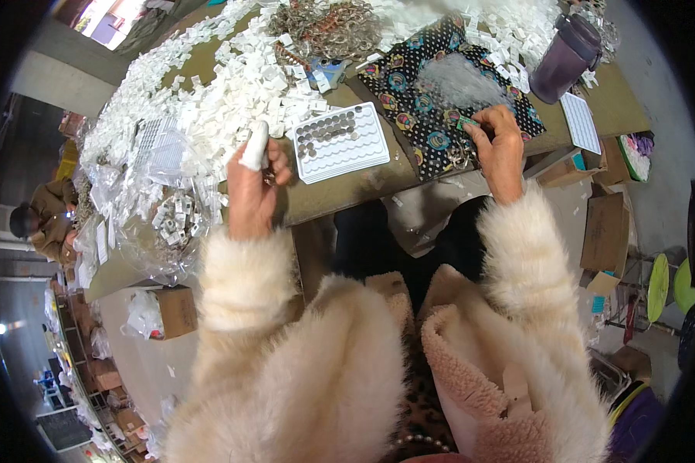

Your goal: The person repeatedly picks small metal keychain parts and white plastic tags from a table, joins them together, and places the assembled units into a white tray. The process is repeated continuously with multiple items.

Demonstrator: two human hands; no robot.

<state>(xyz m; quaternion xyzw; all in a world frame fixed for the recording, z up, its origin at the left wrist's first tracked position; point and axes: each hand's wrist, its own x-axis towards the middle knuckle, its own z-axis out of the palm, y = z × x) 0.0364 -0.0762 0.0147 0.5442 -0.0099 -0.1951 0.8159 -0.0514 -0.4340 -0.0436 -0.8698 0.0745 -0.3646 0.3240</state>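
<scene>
Meanwhile, left hand [253,179] fingers clamped on white tube [255,146], right hand [500,147] pinching green piece [466,123].

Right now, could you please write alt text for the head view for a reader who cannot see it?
A person in a fluffy cream coat works at a table: the left hand holds a small white piece beside a white tray partly filled with small round pieces, the right hand rests on a patterned cloth. White pieces cover the table.
</scene>
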